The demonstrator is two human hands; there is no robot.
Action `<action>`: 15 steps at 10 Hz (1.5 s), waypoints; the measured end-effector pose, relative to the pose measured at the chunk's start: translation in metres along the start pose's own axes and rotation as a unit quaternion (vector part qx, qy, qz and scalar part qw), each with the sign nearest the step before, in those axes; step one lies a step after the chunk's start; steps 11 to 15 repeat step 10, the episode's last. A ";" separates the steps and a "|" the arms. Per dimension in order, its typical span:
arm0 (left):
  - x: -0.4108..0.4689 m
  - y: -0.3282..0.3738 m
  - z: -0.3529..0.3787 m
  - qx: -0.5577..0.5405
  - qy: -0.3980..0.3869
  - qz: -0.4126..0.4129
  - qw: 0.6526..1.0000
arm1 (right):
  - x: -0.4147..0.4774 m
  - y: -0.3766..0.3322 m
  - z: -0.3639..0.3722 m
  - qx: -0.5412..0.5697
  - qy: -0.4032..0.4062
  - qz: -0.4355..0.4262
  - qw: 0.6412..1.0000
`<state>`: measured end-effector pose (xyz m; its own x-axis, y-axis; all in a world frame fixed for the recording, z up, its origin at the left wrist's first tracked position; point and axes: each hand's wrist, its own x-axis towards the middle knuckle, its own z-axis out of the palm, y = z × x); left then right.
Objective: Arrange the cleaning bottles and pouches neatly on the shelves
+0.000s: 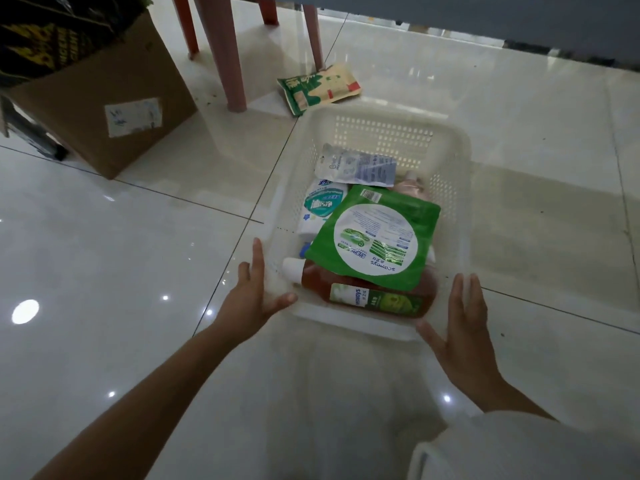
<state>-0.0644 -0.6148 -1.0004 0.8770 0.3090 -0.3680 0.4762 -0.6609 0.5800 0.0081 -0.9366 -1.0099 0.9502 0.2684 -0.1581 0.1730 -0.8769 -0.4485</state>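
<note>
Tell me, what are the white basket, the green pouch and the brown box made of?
The white basket looks like hard plastic: smooth, slightly see-through, with rows of moulded holes. The green pouch seems to be soft, glossy plastic film; it shines and wrinkles. The brown box looks like dull, matte cardboard.

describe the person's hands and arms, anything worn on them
Both hands are bare: the left hand and right hand show no gloves, rings or watch. The left forearm is uncovered to the frame edge. The right forearm runs into loose white fabric, probably a sleeve, though it could be other clothing.
</note>
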 end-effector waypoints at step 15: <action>0.091 0.085 -0.026 0.055 0.015 -0.093 0.994 | 0.100 0.006 -0.059 0.020 -0.075 0.114 0.990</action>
